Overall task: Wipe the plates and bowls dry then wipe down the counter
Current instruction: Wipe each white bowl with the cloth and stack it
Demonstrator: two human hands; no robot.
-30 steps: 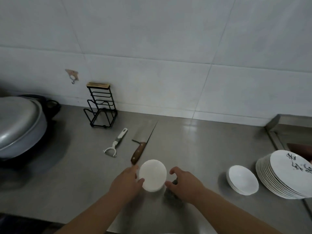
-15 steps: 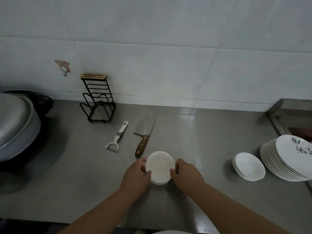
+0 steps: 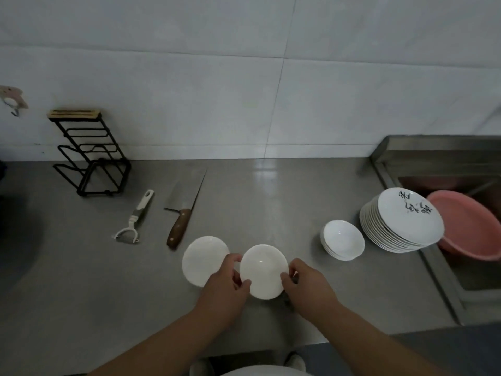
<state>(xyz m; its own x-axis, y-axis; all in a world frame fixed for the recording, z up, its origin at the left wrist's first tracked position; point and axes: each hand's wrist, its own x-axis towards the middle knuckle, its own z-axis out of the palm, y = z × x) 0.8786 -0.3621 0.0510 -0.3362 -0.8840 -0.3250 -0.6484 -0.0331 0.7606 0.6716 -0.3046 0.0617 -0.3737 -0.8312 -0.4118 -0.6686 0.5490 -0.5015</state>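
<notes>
Writing found in one spot only: the top white round ceramic plate [image 3: 406, 223] of the plate stack [image 3: 379, 234] at the right end of the grey steel counter [image 3: 271, 199].

- Black brush-stroke characters painted on the plate's face.
- Two groups: a short cluster near the far rim, and a longer run below it that trends toward the right rim.
- Looks like calligraphy; too small and blurred to make out any character.

Nothing legible anywhere in view.
</notes>
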